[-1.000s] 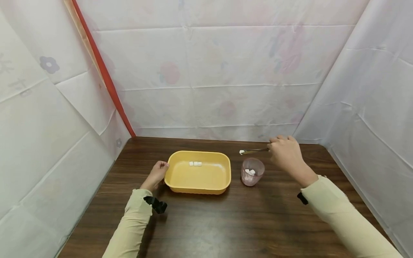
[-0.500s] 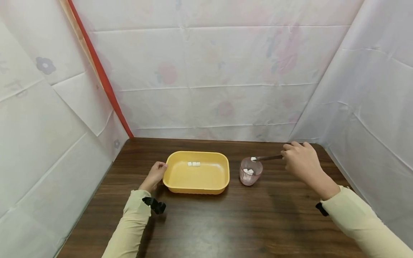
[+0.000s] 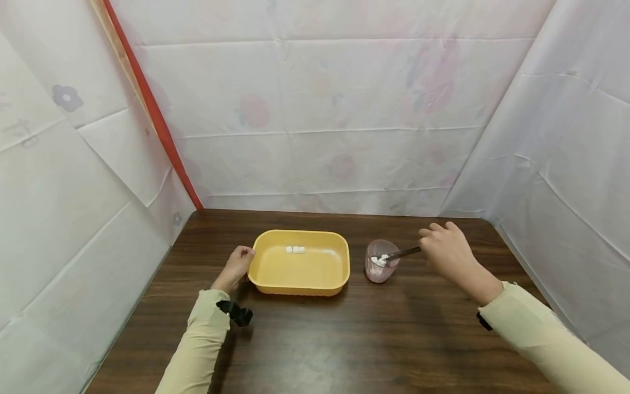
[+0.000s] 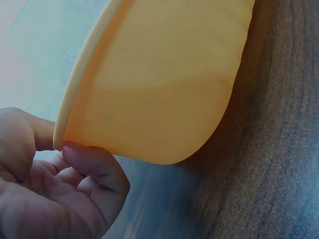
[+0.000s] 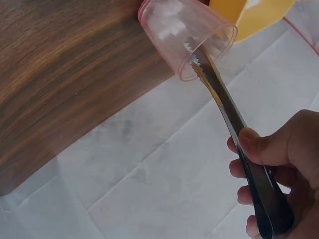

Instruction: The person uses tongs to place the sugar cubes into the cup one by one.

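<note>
On the table (image 3: 315, 342) sits the tray (image 3: 299, 274), the rim at its left end pinched by the left hand (image 3: 236, 266); a light hold there should steady it. The right hand (image 3: 447, 249) has its fingers curled round the tongs (image 5: 227, 102), best worked without leaning on the cup (image 3: 378, 278), which no hand braces. Their tips are among the loose cubes (image 3: 375, 261) inside; whether they clasp one, I cannot tell. A soft, square squeeze would probably suit. Jolting the tray could disturb its row of three cubes (image 3: 296, 250).
</note>
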{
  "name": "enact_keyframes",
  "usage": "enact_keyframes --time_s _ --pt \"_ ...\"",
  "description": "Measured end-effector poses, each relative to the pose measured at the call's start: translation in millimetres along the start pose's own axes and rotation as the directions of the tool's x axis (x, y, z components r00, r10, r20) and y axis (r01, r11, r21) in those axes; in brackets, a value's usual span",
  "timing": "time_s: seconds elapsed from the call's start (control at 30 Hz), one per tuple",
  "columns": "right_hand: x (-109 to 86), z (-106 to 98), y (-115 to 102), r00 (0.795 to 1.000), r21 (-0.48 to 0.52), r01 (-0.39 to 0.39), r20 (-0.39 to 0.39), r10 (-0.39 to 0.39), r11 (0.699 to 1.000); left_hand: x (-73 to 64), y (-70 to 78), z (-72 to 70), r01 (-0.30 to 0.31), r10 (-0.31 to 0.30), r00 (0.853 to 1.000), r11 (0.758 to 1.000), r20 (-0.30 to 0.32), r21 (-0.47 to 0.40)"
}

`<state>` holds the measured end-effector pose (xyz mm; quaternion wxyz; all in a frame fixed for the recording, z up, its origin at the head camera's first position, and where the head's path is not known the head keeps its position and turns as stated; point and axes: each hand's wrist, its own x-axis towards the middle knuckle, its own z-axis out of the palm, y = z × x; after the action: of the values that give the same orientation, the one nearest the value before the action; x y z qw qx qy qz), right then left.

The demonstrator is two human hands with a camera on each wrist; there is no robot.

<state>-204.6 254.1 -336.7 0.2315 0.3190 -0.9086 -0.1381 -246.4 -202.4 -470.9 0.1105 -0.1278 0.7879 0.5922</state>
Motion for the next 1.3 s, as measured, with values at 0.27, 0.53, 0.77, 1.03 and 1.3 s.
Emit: enact_keyframes --time_s 0.27,0.53,0.77,1.03,1.3 --pt "8.3 7 -8 0.998 -0.048 0.051 -0.044 -0.053 0.998 3.1 -0.9 -0.2 0.014 -0.014 1.000 1.000 -0.004 0.007" --pt "14.3 10 -13 0.998 -0.046 0.065 -0.009 -0.065 0.997 2.5 0.0 -1.0 0.022 -0.022 1.000 1.000 0.009 -0.016" --pt "17.7 14 -14 0.998 -0.039 0.067 0.014 -0.067 0.997 1.2 0.2 -1.4 0.011 -0.011 1.000 1.000 0.012 -0.012" --pt "18.0 15 -14 0.998 -0.026 0.055 0.029 -0.054 0.998 -0.4 -0.1 -2.2 0.000 0.000 1.000 1.000 0.020 -0.004" --pt "16.1 6 -8 0.999 -0.016 0.031 0.022 -0.031 0.999 -0.5 0.8 -2.1 -0.008 0.008 1.000 1.000 0.013 -0.007"
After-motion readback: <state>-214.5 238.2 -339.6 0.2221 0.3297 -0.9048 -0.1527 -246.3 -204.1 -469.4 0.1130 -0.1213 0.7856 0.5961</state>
